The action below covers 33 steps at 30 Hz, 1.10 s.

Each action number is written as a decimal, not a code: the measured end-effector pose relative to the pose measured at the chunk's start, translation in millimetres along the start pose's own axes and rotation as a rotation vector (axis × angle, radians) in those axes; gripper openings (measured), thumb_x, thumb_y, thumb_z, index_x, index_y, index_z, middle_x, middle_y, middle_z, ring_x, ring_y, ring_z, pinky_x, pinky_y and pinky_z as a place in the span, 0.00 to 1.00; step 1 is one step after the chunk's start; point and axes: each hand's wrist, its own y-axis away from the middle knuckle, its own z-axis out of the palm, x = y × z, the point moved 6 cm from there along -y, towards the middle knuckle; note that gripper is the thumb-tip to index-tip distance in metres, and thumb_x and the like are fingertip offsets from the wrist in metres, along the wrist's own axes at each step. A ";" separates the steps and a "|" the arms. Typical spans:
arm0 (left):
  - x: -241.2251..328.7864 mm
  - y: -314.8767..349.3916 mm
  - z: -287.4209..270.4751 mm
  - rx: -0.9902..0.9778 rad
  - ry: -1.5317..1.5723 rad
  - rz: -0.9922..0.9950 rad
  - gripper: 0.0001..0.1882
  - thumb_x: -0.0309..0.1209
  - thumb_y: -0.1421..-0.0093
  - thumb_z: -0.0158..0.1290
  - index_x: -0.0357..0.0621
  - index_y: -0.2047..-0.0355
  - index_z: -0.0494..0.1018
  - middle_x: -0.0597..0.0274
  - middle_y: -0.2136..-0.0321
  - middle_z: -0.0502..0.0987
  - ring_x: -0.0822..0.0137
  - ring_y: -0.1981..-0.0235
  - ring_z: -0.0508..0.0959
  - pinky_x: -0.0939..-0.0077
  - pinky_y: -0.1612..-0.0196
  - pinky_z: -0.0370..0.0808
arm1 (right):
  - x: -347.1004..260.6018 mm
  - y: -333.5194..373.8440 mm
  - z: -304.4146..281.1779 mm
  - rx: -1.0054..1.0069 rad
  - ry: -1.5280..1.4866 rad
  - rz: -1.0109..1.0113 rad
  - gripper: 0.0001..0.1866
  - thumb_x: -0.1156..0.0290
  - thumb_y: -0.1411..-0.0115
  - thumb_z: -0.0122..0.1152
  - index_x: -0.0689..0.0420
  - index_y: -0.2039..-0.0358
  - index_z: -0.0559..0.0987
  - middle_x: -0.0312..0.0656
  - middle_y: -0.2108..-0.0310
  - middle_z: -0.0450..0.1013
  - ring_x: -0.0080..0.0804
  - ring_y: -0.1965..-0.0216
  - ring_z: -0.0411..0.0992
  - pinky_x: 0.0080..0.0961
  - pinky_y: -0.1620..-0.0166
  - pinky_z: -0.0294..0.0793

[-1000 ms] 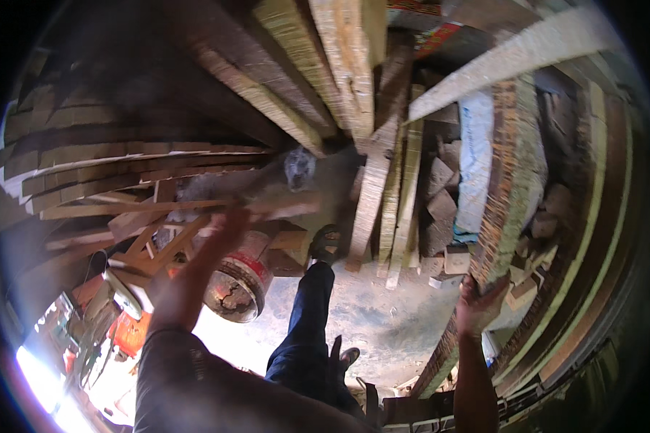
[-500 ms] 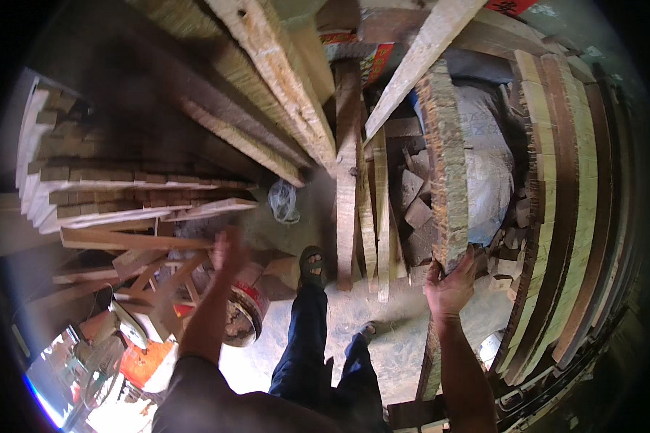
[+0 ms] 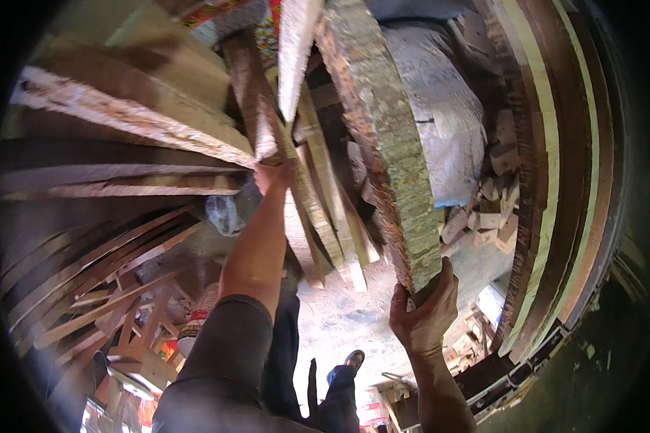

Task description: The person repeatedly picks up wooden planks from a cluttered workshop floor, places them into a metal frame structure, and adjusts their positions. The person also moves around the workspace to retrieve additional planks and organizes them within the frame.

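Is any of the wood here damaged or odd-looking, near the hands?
Yes. The thick slab gripped at its lower end by the right hand has a rough, mottled, greenish-grey edge, and looks weathered. The plank reaching toward the left hand has a ragged, splintery edge. Offcut blocks lie in a loose heap at right.

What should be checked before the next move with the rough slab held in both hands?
1. Right hand grips the slab at its lower end: ok.
2. Left hand reaches the wood higher up: ok, though which board it holds: cannot tell.
3. Slab clear of the neighbouring planks: not ok, they crowd close beside it.
4. Footing: ground below is littered with offcuts: not ok.
5. Slab's upper end free: cannot tell, it runs out of view.
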 end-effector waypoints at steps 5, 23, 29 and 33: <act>16.5 21.5 -37.4 0.033 -0.165 0.157 0.43 0.55 0.57 0.66 0.31 0.52 0.68 0.40 0.54 0.78 0.45 0.52 0.79 0.56 0.48 0.76 | -2.0 -2.1 -0.6 0.022 -0.010 -0.028 0.43 0.69 0.53 0.68 0.70 0.38 0.60 0.60 0.58 0.69 0.60 0.60 0.71 0.48 0.58 0.74; -37.0 257.9 -276.3 0.144 0.683 0.539 0.34 0.30 0.59 0.72 0.36 0.53 0.67 0.50 0.58 0.78 0.59 0.58 0.81 0.65 0.53 0.79 | -14.7 2.9 -17.5 0.050 0.023 -0.054 0.43 0.67 0.53 0.66 0.68 0.38 0.60 0.60 0.56 0.68 0.62 0.55 0.70 0.50 0.53 0.73; 37.6 247.5 -388.2 0.416 0.518 0.685 0.39 0.27 0.53 0.71 0.35 0.44 0.62 0.53 0.56 0.76 0.64 0.56 0.76 0.70 0.51 0.75 | -8.6 5.6 -11.8 0.024 0.078 -0.040 0.43 0.64 0.51 0.65 0.68 0.38 0.59 0.61 0.53 0.67 0.62 0.52 0.69 0.49 0.51 0.73; 55.2 194.6 -384.9 0.435 0.819 0.656 0.38 0.21 0.44 0.65 0.36 0.38 0.55 0.61 0.57 0.71 0.72 0.56 0.70 0.78 0.52 0.71 | -10.9 6.2 -14.7 0.037 0.137 -0.030 0.44 0.65 0.54 0.67 0.69 0.39 0.60 0.57 0.58 0.68 0.57 0.58 0.70 0.47 0.54 0.73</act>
